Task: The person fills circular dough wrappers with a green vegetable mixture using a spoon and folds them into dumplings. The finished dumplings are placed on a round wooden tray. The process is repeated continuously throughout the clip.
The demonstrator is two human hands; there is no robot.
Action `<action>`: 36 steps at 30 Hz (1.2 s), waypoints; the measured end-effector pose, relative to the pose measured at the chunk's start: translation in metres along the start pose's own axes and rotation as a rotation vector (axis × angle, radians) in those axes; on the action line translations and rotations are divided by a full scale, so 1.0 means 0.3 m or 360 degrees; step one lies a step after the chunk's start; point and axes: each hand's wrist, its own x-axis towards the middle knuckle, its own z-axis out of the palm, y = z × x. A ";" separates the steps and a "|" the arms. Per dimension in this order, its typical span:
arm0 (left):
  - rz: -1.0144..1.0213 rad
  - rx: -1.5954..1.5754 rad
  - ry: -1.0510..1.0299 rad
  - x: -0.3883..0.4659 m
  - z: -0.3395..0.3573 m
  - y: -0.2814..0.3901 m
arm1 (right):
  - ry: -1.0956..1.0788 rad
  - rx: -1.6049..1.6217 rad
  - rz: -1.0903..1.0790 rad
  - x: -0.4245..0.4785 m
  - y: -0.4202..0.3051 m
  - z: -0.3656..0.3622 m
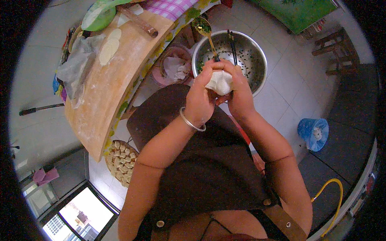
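Between my left hand and my right hand is a white dough dumpling, its edge pinched between thumbs and fingers. A bangle circles my left wrist. Just beyond the hands stands a large steel bowl with green bits of filling clinging to its inside. A gold-coloured spoon crosses the bowl's left rim, its head loaded with green filling. Its dark handle end meets my fingers; whether they grip it is unclear. Dark chopsticks lean in the bowl.
The floury wooden board at left carries dough wrappers, a rolling pin and a plastic bag. Below it sit a round tray of dumplings and a pink tub. A blue bin stands right.
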 end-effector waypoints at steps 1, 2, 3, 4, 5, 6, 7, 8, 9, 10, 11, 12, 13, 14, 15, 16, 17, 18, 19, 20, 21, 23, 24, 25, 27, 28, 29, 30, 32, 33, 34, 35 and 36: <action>-0.0033 -0.0136 0.0039 0.000 0.004 0.002 | -0.0026 0.0032 0.0007 0.001 0.004 -0.002; -0.0062 -0.0271 0.0082 -0.002 0.007 0.005 | -0.0084 -0.0013 -0.0082 0.007 0.004 -0.003; -0.0036 -0.0313 0.0156 -0.004 0.015 0.003 | -0.0143 -0.0061 -0.0172 0.010 0.002 -0.003; 0.0006 -0.0236 0.0224 -0.007 0.021 0.003 | -0.0167 -0.0105 -0.0211 0.010 0.001 -0.004; 0.0042 -0.0157 0.0295 -0.012 0.029 0.003 | -0.0192 -0.0150 -0.0251 0.010 0.000 -0.005; 0.0094 0.0041 0.0360 -0.019 0.036 0.006 | -0.0217 -0.0195 -0.0291 0.008 0.000 -0.006; 0.0168 0.0251 0.0342 -0.023 0.034 0.006 | -0.0224 -0.0248 -0.0346 0.010 -0.009 -0.007; 0.0245 0.0459 0.0336 -0.025 0.031 0.008 | -0.0234 -0.0301 -0.0401 0.013 -0.025 -0.007; 0.0349 0.0681 0.0255 -0.028 0.018 0.006 | -0.0253 -0.0350 -0.0459 0.014 -0.035 -0.004; 0.0520 0.0908 0.0196 -0.028 0.002 -0.008 | -0.0218 -0.0394 -0.0476 0.009 -0.029 -0.003; 0.0704 0.1125 0.0156 -0.028 -0.012 -0.024 | -0.0186 -0.0436 -0.0494 0.003 -0.017 -0.004; 0.0957 0.1355 0.0148 -0.022 -0.027 -0.064 | -0.0166 -0.0471 -0.0515 -0.002 -0.011 -0.002; 0.1202 0.1608 0.0163 -0.021 -0.033 -0.074 | -0.0159 -0.0504 -0.0539 -0.007 -0.013 -0.005; 0.1113 0.1484 0.0089 -0.017 -0.020 -0.082 | -0.0156 -0.0535 -0.0564 -0.021 -0.017 -0.017; 0.1037 0.1388 0.0029 0.000 -0.022 -0.084 | -0.0152 -0.0429 -0.0504 -0.021 -0.028 0.006; 0.1186 0.1498 0.0060 0.006 -0.013 -0.100 | 0.0000 -0.0224 -0.0333 -0.036 -0.012 0.016; 0.1327 0.1623 0.0101 0.012 -0.011 -0.121 | 0.0082 -0.0500 -0.0418 -0.040 -0.011 0.021; 0.1287 0.1457 0.0041 0.010 0.000 -0.125 | 0.0008 -0.0764 -0.0437 -0.047 -0.008 0.003; 0.1258 0.1282 -0.0007 0.009 0.012 -0.122 | 0.0102 -0.0682 -0.0552 -0.055 0.026 -0.009; 0.1305 0.1366 0.0095 0.012 0.020 -0.142 | 0.0081 -0.0157 -0.0399 -0.059 0.062 -0.009; 0.1348 0.1441 0.0147 0.021 0.026 -0.171 | 0.0084 -0.0120 -0.0454 -0.061 0.099 -0.033; 0.1447 0.1473 0.0286 0.060 0.031 -0.224 | 0.0076 0.0183 -0.0182 -0.067 0.098 -0.016; 0.1505 0.1473 0.0336 0.086 0.022 -0.246 | -0.0031 -0.0091 -0.0210 -0.059 0.108 -0.039; 0.1562 0.1472 0.0386 0.106 0.008 -0.252 | -0.0138 -0.0367 -0.0251 -0.041 0.112 -0.054; 0.1249 0.1126 0.0381 0.087 -0.034 -0.217 | -0.0057 0.0432 0.0222 -0.032 0.040 0.031; 0.0886 0.0769 0.0314 0.056 -0.034 -0.160 | -0.0114 0.0349 0.0087 -0.038 0.019 0.052; 0.0530 0.0405 0.0246 0.018 -0.041 -0.102 | -0.0158 -0.0129 -0.0118 -0.039 0.006 0.055; 0.0077 0.0079 0.0294 -0.036 -0.066 -0.037 | -0.0224 -0.0605 -0.0330 -0.026 -0.008 0.051; 0.0081 -0.0114 0.0317 -0.134 -0.186 -0.008 | -0.0480 -0.0514 -0.0258 0.018 0.004 -0.031; 0.0121 -0.0237 0.0350 -0.209 -0.243 0.020 | -0.0646 0.0034 0.0052 0.072 0.021 -0.139; 0.0129 -0.0301 0.0400 -0.293 -0.312 0.046 | -0.0623 0.0171 0.0216 0.087 0.031 -0.189; 0.0144 -0.0389 0.0405 -0.372 -0.394 0.058 | -0.0561 0.0269 0.0359 0.091 0.021 -0.244; 0.0222 -0.0308 0.0420 -0.470 -0.507 0.056 | -0.0346 0.0002 0.0345 0.078 0.053 -0.257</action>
